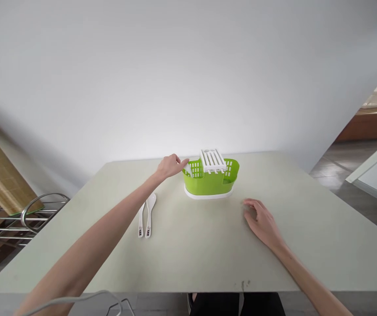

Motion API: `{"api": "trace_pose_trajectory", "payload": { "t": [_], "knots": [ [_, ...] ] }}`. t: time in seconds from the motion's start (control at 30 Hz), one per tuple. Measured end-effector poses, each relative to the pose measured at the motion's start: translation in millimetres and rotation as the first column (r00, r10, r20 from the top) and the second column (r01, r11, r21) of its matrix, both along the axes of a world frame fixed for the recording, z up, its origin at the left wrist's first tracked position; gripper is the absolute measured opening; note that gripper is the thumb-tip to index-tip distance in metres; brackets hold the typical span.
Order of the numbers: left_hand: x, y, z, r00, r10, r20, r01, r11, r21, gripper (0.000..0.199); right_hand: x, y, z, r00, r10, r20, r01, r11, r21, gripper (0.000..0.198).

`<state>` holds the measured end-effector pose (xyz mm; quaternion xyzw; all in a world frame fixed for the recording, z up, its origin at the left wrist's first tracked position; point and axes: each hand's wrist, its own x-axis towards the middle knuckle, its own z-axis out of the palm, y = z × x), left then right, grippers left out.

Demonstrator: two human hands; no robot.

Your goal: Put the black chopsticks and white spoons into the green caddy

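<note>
At the left end of a green plastic basket (208, 187), my left hand (169, 166) is closed on a white utensil (188, 169) that slants down inside the rim. Its lower end is partly hidden by the basket wall. A white slatted rack (212, 160) with small hooks bridges the middle of the basket, which stands on a white base (209, 196). Two white spoons (149, 215) lie side by side under my left forearm, one partly covered by it. My right hand (263, 223) rests at the table to the right of the basket, fingers loosely apart and holding nothing.
The pale table (195, 254) meets a white wall (188, 79) behind the basket. A metal rack (26, 219) and a bamboo-like panel (4, 162) stand off the left edge. A grey cable (73, 300) crosses the lower left, near the table's front edge.
</note>
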<state>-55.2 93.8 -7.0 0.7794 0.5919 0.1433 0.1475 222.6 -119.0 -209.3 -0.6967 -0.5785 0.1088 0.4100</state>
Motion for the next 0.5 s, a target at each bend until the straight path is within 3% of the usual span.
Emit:
{"api": "trace_pose_trajectory", "payload": {
  "t": [0.1,0.17,0.37,0.5],
  "knots": [
    [3.9,6.0,-5.6,0.994,-0.012,0.110,0.018,0.998,-0.054,0.028,0.5,0.5,0.0,1.000,0.001,-0.018,-0.001,1.000,-0.008,0.031],
    [4.8,7.2,-6.8,0.993,-0.009,0.122,0.018,0.997,-0.074,0.025,0.7,0.8,0.5,1.000,-0.001,-0.026,0.000,1.000,-0.013,0.030],
    [8.8,10.3,-9.0,0.996,0.088,0.015,-0.088,0.996,0.001,0.056,0.3,1.3,1.8,0.999,0.004,-0.042,-0.004,1.000,-0.008,0.030],
    [9.7,18.5,-18.6,0.999,0.024,0.038,-0.025,0.999,0.021,0.052,0.0,1.7,1.2,0.999,0.000,-0.048,0.000,1.000,0.001,0.030]
  ]
}}
